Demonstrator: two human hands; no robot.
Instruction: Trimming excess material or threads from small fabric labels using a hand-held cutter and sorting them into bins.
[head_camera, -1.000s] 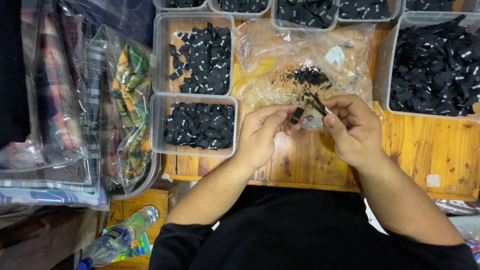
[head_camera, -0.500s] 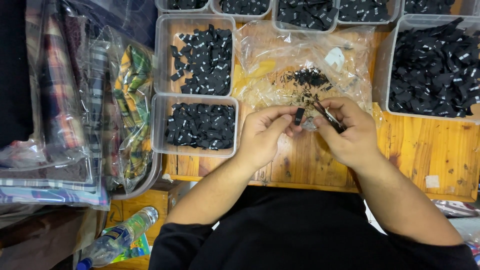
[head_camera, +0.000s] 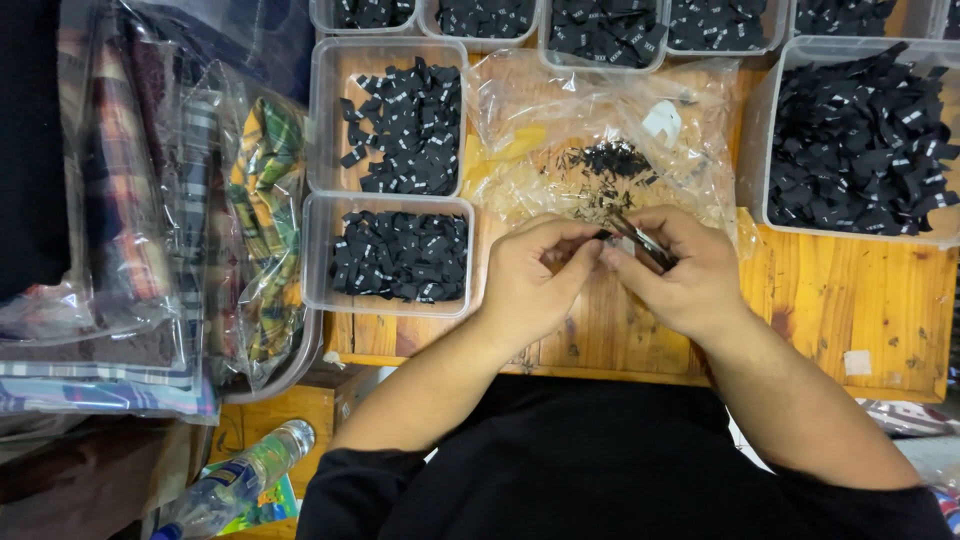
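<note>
- Right now, 2 bare hands meet over the middle of the wooden counter (head_camera: 860, 300), close to its near edge.
- The left hand (head_camera: 530, 280) is curled, with its fingers bent in toward the other hand. Its thumb and first finger pinch a tiny black piece (head_camera: 603, 236), which is too small to make out well.
- The right hand (head_camera: 685, 275) is closed around thin metal tweezers (head_camera: 640, 240). The tweezer tips point at the tiny black piece, right where the 2 hands touch.
- Just behind the hands lies a crinkly clear plastic bag (head_camera: 600, 130) with a little heap of black bits (head_camera: 615, 160) on it.
- Near the left edge of the counter sit 2 clear tubs. The near tub (head_camera: 390, 255) and the tub behind it (head_camera: 395, 120) both hold small black labels.
- At the right edge stands a big clear tub (head_camera: 860, 140), piled with many more black labels.
- Along the far edge runs a row of smaller tubs (head_camera: 600, 30), also with black labels inside.
- Off the left edge of the counter lean clear bags of checked cloth (head_camera: 150, 220).
- Lower down, by the person's left arm, lies a plastic bottle (head_camera: 235, 480).
</note>
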